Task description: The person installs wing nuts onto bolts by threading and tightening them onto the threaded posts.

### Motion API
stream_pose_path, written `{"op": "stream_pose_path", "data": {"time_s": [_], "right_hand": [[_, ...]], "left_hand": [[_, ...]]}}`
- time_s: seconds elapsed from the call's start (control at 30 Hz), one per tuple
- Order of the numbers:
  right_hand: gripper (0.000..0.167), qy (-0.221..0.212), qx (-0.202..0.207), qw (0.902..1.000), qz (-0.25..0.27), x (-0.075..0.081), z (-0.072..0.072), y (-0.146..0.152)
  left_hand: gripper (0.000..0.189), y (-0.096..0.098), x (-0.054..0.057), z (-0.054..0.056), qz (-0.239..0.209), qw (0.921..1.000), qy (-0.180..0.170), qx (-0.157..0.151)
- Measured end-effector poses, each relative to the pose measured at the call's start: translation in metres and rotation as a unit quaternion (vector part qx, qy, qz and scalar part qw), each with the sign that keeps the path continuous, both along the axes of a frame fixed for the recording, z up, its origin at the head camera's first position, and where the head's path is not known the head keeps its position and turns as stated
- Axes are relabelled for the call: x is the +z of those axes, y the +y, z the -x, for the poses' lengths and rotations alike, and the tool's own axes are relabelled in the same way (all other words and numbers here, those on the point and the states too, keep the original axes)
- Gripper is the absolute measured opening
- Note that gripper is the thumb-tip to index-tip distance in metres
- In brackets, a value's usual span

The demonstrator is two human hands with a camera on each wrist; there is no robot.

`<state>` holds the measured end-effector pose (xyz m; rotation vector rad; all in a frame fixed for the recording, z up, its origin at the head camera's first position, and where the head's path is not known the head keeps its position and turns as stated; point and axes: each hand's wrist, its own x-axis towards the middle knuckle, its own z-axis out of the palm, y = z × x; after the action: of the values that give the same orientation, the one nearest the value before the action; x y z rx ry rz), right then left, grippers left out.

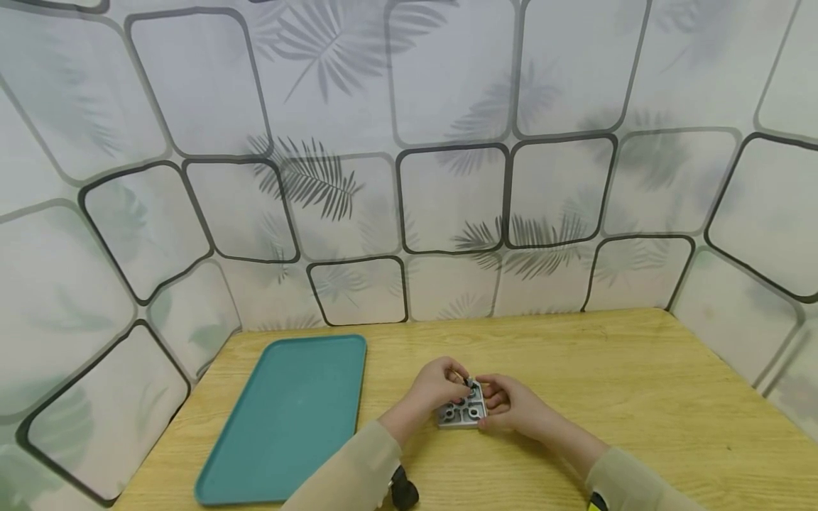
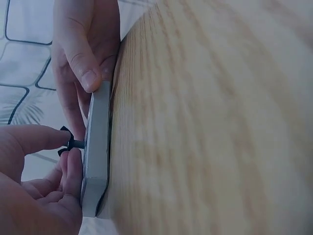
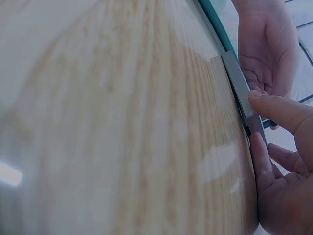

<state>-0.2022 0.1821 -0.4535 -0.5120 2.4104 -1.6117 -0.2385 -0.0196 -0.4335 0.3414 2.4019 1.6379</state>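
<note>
A grey metal plate (image 1: 461, 424), squarish with round bosses and recesses on its upper face, lies on the wooden table. My left hand (image 1: 434, 390) pinches a black-winged thumb screw (image 2: 73, 144) between thumb and fingers at the plate's far side. In the left wrist view the screw's threaded shank points at the plate's face; how deep it sits is hidden. My right hand (image 1: 520, 408) grips the plate by its right edge, thumb at the near corner. From the right wrist view, the plate's side (image 3: 239, 81) shows between the right thumb and fingers.
A teal tray (image 1: 294, 419) lies on the table (image 1: 639, 397) to the left of the hands. Patterned cloth walls (image 1: 447, 199) close off the back and both sides. A black rounded object (image 1: 404, 490) is by the left sleeve.
</note>
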Motion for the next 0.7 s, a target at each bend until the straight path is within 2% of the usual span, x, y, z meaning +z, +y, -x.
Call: {"op": "stream_pose_path", "data": {"time_s": [0.17,0.7], "right_hand": [[0.081,0.001,-0.002,1.0,-0.005,-0.0004,0.0001,0.0],[0.079,0.002,-0.009,1.0,-0.001,-0.0023,0.0011,-0.0007]], "left_hand": [[0.015,0.0009,-0.0002,-0.0005,0.022,0.9996,0.016,-0.001],[0.022,0.0049,-0.001,0.0009,0.03,0.9995,0.009,0.0]]}}
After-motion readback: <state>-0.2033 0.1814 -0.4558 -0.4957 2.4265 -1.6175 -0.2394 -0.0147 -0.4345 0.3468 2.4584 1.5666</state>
